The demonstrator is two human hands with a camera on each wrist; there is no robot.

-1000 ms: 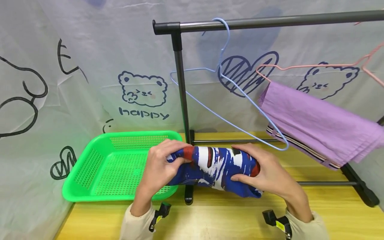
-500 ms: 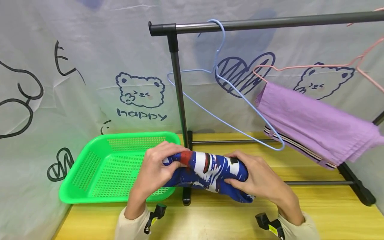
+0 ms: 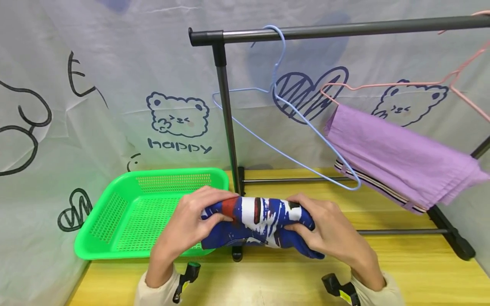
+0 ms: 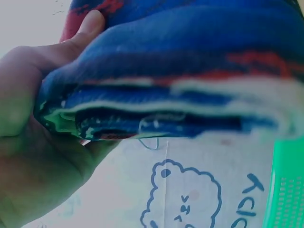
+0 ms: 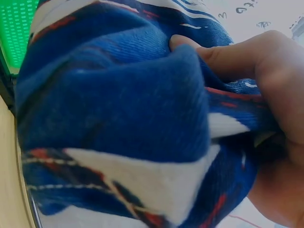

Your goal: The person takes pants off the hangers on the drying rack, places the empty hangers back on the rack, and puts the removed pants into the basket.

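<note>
A folded blue garment [image 3: 264, 221] with white, red and black print spans the space between both hands in the head view. My left hand [image 3: 195, 216] grips its left end, thumb on the near face and fingers over the top edge. The right end is gripped by my right hand [image 3: 325, 225] in the same way. In the left wrist view the stacked layers of the folded garment [image 4: 180, 99] show end-on. A loose, stitched flap of the garment [image 5: 114, 114] hangs beside the thumb in the right wrist view.
A green plastic basket [image 3: 82, 242] stands at left behind my left hand. From the dark metal rack [image 3: 344, 29] hang a bare blue hanger [image 3: 279, 151] and a pink hanger [image 3: 390, 84] with purple trousers [image 3: 398, 157] over it. Rack feet rest on the yellow wooden table [image 3: 275, 280].
Both hands have lowered the garment slightly and shifted it left, still gripping its ends. It now lies more level. The head view has also drifted a little.
</note>
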